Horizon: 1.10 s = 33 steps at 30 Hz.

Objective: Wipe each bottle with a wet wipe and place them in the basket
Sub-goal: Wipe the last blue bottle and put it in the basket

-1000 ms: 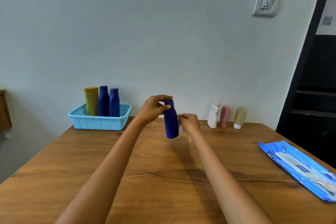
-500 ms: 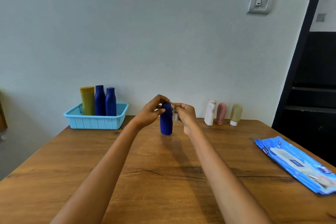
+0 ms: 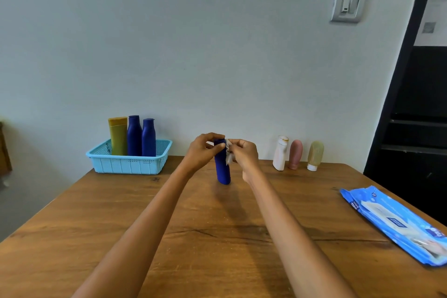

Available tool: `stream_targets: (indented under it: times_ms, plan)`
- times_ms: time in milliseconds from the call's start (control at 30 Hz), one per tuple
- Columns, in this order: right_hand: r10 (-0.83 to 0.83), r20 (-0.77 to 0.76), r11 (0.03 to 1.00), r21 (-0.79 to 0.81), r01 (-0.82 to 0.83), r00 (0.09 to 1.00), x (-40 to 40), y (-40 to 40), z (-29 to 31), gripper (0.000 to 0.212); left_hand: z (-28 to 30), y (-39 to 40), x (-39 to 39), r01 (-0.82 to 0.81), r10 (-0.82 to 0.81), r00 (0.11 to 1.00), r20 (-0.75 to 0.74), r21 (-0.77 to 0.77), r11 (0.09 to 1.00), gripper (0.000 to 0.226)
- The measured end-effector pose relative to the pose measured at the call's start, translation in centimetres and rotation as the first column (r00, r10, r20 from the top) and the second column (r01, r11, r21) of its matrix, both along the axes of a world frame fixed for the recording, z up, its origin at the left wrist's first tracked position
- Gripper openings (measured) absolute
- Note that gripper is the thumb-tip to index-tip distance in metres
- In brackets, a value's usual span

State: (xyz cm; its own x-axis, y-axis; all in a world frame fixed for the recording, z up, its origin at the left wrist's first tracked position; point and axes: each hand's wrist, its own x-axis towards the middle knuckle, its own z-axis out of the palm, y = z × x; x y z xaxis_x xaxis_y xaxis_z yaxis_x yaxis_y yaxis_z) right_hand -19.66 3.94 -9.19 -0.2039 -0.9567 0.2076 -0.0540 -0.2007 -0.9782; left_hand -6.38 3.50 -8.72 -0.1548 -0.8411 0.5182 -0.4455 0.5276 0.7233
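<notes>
A dark blue bottle [image 3: 223, 170] is held upright above the middle of the wooden table. My left hand [image 3: 202, 152] grips its top from the left. My right hand [image 3: 244, 155] pinches a crumpled white wet wipe [image 3: 228, 152] against the bottle's upper right side. The light blue basket [image 3: 130, 164] stands at the back left with a yellow bottle [image 3: 118, 135] and two dark blue bottles [image 3: 141, 135] upright in it. By the wall at the back right stand a white bottle [image 3: 280, 152], a pink bottle [image 3: 295, 154] and a beige bottle [image 3: 315, 155].
A blue pack of wet wipes [image 3: 396, 222] lies flat near the table's right edge. The wooden table [image 3: 217, 237] runs up to a pale wall. A dark doorway [image 3: 416, 116] is at the far right.
The bottle went from tilted and lower to upright. My right hand moved the wipe up from the bottle's middle to its upper part near the cap.
</notes>
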Motion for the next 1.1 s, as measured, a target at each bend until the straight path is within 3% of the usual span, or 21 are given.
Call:
stream_targets:
  times_ms: [133, 233, 300, 367, 467, 633, 700, 800, 900, 1033, 1100]
  plan:
    - [-0.002, -0.111, 0.996, -0.085, -0.008, 0.994, 0.6, 0.7, 0.1, 0.013, -0.2, 0.1, -0.3, -0.096, 0.094, 0.987, -0.131, -0.015, 0.995, 0.030]
    - [-0.087, -0.234, 0.982, -0.186, 0.043, 0.968, 0.8, 0.8, -0.5, 0.015, -0.3, 0.0, 0.2, -0.052, 0.056, 0.977, -0.206, 0.026, 0.998, 0.034]
    - [-0.113, -0.367, 0.988, -0.139, 0.066, 0.923, 0.3, 0.5, -1.8, 0.016, -0.1, 0.0, 0.7, -0.016, 0.027, 0.975, -0.220, 0.053, 0.998, 0.036]
    - [-0.061, -0.460, 0.996, 0.024, 0.081, 0.886, -0.3, 0.2, -3.5, 0.014, 0.2, 0.1, 1.1, 0.014, -0.001, 0.981, -0.196, 0.062, 0.998, 0.036]
    - [-0.015, -0.358, 0.980, 0.182, 0.085, 0.933, -0.6, 0.0, -4.3, 0.013, 0.7, 0.2, 1.2, 0.081, -0.067, 0.986, -0.155, 0.084, 0.993, 0.039]
    - [-0.012, -0.083, 1.000, -0.021, 0.010, 0.996, 1.2, 0.9, 0.0, 0.015, 0.6, 0.0, 1.4, -0.006, 0.016, 0.989, -0.145, 0.068, 0.998, 0.036]
    - [0.010, -0.042, 0.995, -0.096, -0.014, 0.999, 2.2, 1.1, 1.0, 0.020, 0.4, 0.1, 1.5, -0.048, 0.057, 0.984, -0.167, 0.059, 0.997, 0.030]
    - [-0.058, -0.141, 0.988, -0.147, 0.037, 0.988, 3.1, 0.8, 0.1, 0.023, 0.0, 0.3, 1.4, -0.105, 0.112, 0.979, -0.168, 0.051, 0.993, 0.028]
    - [-0.127, -0.343, 0.986, -0.142, 0.083, 0.931, 2.6, 0.6, -1.8, 0.025, -0.2, 0.1, 1.6, -0.165, 0.171, 0.971, -0.166, 0.049, 0.985, 0.034]
    - [-0.070, -0.592, 0.991, 0.052, 0.124, 0.803, 0.8, 0.3, -3.6, 0.024, 0.0, -0.4, 1.6, -0.197, 0.211, 0.958, -0.195, 0.088, 0.976, 0.037]
    - [-0.018, -0.576, 0.982, 0.144, 0.124, 0.817, 0.5, -0.1, -4.1, 0.021, 0.1, -0.6, 1.4, -0.209, 0.224, 0.957, -0.185, 0.098, 0.973, 0.039]
